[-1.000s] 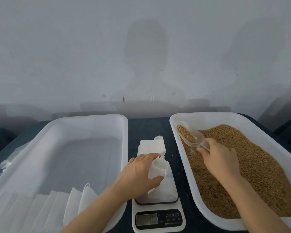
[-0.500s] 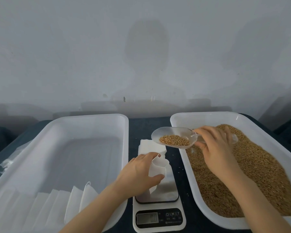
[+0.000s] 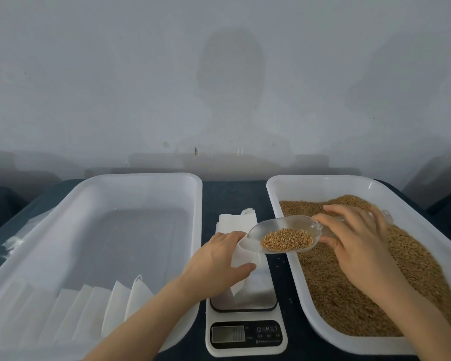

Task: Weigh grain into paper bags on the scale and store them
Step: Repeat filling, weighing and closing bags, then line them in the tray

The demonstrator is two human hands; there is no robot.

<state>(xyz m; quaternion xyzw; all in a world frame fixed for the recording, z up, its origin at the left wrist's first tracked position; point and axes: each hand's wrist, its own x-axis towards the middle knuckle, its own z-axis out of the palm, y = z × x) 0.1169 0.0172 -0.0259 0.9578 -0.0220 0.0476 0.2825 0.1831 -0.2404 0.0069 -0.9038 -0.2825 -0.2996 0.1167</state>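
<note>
A white paper bag [image 3: 245, 272] stands on the small white scale [image 3: 246, 332] between two trays. My left hand [image 3: 216, 261] grips the bag's mouth and holds it open. My right hand [image 3: 359, 238] holds the handle of a clear plastic scoop [image 3: 279, 234] with a small heap of brown grain in it. The scoop's tip hangs just over the bag's mouth. The right white tray [image 3: 279, 194] is filled with brown grain [image 3: 375, 287].
The left white tray [image 3: 141, 183] holds several white bags standing in a row [image 3: 94, 308] at its near end. A stack of flat bags [image 3: 235, 220] lies behind the scale. A few loose grains lie on the dark table. A grey wall rises behind.
My right hand lifted the scoop with grain out of the right tray and carried it left and down to the bag's mouth. The left hand kept holding the bag.
</note>
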